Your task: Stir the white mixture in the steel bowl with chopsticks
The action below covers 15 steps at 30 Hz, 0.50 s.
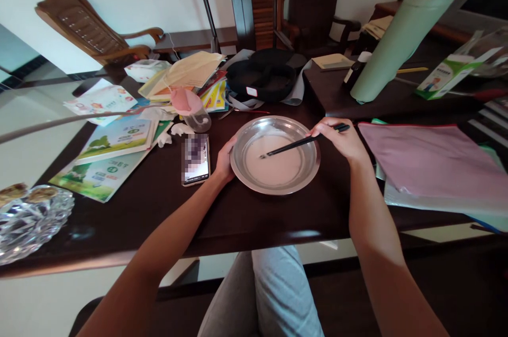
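Observation:
A round metal bowl (315, 165) stands on the dark table, with a pale, milky mixture (273, 170) covering its bottom. My left hand (226, 161) grips the bowl by its left side, its fingers partly hidden against the outer wall. Over the bowl's right rim, my right hand (338, 138) holds a pair of black chopsticks (291, 145). Their tips slant down to the left, at the mixture near the middle of the bowl; I cannot tell how deep they reach. Just left of my left hand lies a phone (202, 167) with a lit, partly blurred screen.
Behind the phone stands a pink-lidded cup (190, 107). Booklets (113, 165) and a cut-glass dish (35, 220) lie to the left. A black bag (262, 75) sits behind the bowl. On the right are a pink zip pouch (432, 160) and a tall green flask (400, 46).

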Each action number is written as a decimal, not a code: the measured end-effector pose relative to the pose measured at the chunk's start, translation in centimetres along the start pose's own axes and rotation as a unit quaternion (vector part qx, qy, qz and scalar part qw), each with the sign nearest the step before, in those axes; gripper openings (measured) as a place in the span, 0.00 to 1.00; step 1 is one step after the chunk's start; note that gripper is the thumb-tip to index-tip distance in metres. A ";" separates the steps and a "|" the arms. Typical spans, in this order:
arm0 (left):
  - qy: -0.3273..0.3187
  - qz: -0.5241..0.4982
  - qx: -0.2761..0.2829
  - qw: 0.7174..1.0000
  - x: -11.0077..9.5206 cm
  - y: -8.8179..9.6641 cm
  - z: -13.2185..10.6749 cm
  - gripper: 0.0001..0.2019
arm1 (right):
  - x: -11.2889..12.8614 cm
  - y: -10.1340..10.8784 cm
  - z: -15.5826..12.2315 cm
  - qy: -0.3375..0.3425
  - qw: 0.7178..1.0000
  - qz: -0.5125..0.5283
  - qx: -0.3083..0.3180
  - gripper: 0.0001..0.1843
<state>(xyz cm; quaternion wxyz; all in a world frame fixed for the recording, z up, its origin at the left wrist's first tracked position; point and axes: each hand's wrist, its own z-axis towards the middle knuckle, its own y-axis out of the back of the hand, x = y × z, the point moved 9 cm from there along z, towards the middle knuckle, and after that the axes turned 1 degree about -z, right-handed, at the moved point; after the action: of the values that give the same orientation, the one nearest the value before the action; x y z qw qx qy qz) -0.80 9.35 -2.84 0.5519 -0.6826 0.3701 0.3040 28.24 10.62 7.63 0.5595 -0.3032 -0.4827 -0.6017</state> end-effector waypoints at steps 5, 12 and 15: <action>-0.006 0.002 0.006 1.000 -0.1 -0.1 0.0 0.18 | -0.6 2.6 -0.3 -0.008 0.997 0.002 -0.074 0.25; -0.003 0.012 -0.001 1.000 0.0 0.1 0.1 0.18 | 0.2 -0.2 0.0 -0.002 1.000 -0.005 0.004 0.24; -0.001 0.010 -0.008 1.000 0.0 0.2 0.0 0.18 | -0.2 1.7 -0.2 -0.004 0.998 -0.010 -0.064 0.25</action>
<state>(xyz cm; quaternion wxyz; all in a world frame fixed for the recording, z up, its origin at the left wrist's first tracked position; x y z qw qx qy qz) -0.97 9.37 -2.98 0.5436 -0.6829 0.3741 0.3135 29.99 10.67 7.84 0.5313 -0.3360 -0.4485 -0.6353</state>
